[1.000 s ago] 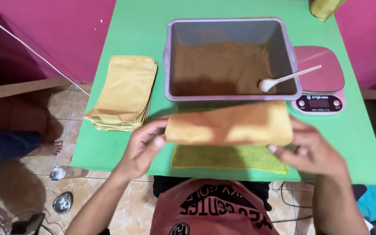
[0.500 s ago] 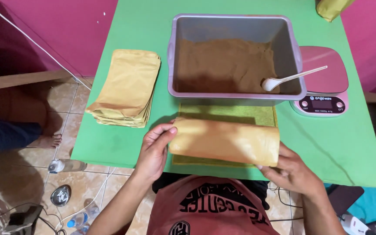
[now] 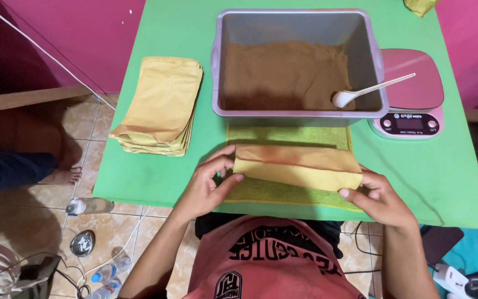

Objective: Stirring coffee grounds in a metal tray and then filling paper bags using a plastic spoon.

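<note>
My left hand [image 3: 208, 185] and my right hand [image 3: 376, 197] each grip an end of a yellow paper pouch [image 3: 297, 166], held flat and crosswise just above a green cloth [image 3: 289, 191] at the near edge of the green table [image 3: 156, 177]. Beyond it stands a grey rectangular tub [image 3: 297, 113] of brown powder with a white spoon [image 3: 369, 91] leaning on its right rim. A stack of yellow pouches [image 3: 159, 108] lies to the left of the tub.
A pink kitchen scale [image 3: 413, 99] sits right of the tub. Another person's leg and bare foot [image 3: 56, 174] rest on the tiled floor at left, near plastic bottles [image 3: 87, 206] and cables. Pink walls flank the table.
The pouch has come down toward me and now sits low over the green cloth; both hands shifted with it, keeping hold of its ends.
</note>
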